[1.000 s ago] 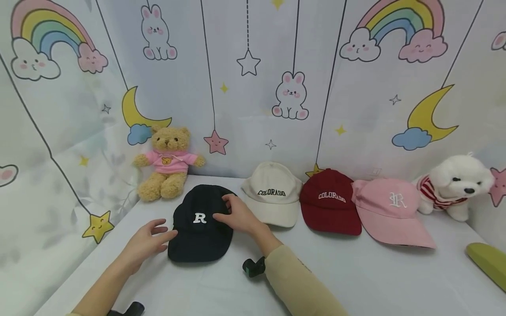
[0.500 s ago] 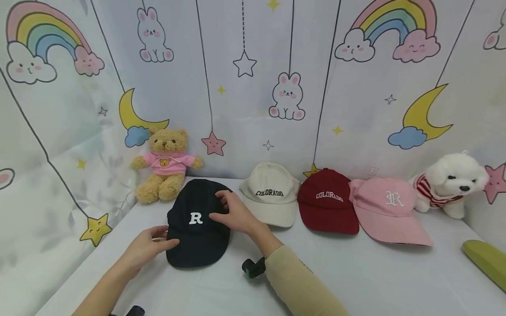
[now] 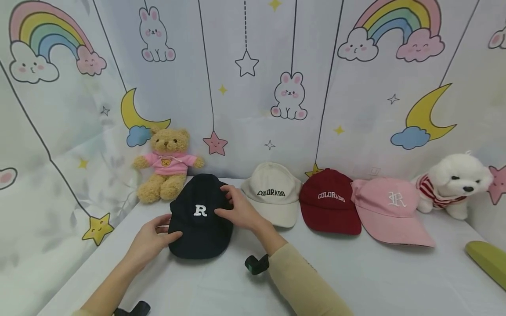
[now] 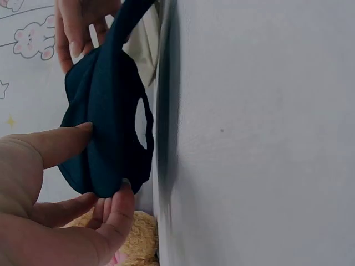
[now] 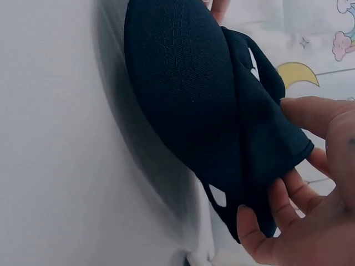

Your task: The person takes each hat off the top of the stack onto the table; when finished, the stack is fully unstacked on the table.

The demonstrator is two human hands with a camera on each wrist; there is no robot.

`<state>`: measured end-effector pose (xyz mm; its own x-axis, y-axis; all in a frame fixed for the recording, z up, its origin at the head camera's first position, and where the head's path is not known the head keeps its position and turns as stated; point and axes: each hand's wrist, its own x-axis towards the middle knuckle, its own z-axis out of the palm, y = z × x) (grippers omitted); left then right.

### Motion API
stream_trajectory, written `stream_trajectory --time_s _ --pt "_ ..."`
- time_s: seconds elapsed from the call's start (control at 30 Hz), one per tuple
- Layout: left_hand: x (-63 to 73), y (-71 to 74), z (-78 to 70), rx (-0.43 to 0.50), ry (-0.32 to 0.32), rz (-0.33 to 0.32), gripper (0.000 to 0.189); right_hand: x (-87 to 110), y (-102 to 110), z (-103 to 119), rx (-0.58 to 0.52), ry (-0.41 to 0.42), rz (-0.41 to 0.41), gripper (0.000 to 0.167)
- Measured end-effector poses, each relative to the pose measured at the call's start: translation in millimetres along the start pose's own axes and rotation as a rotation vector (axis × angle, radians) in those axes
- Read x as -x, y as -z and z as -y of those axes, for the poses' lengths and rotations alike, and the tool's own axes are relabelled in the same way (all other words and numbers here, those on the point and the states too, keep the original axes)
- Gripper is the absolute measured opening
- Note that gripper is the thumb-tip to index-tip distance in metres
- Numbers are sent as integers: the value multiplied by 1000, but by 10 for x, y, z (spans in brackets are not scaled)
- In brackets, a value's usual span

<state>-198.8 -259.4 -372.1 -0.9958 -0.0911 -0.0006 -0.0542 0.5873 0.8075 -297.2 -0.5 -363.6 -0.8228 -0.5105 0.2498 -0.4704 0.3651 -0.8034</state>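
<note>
A dark baseball cap (image 3: 201, 235) with a white letter R faces me at the left of the white table. My left hand (image 3: 152, 239) pinches its left side where brim meets crown, the thumb on the front and fingers at the edge, as the left wrist view shows. On the other side, my right hand (image 3: 239, 208) grips the crown's edge, with its thumb (image 5: 310, 113) on the cloth and fingers curled around the rim. In both wrist views a gap and shadow lie between the brim (image 5: 183, 72) and the table.
To the right stand a cream cap (image 3: 272, 193), a dark red cap (image 3: 330, 204) and a pink cap (image 3: 391, 210) in a row. A teddy bear (image 3: 168, 164) sits behind left, a white plush dog (image 3: 454, 184) far right. A green object (image 3: 488, 263) lies at the right edge.
My left hand has closed in on the cap from beside it and taken hold. The cap has shifted slightly up and away from me, with both hands on it.
</note>
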Motion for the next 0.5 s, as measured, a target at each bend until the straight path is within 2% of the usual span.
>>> stream_trajectory --time_s 0.17,0.5 --pt "-69 -9 -63 -42 -49 -30 79 -37 78 33 16 -45 -19 62" --pt "-270 -41 -184 -27 -68 -36 79 -195 253 60 49 -49 -59 61"
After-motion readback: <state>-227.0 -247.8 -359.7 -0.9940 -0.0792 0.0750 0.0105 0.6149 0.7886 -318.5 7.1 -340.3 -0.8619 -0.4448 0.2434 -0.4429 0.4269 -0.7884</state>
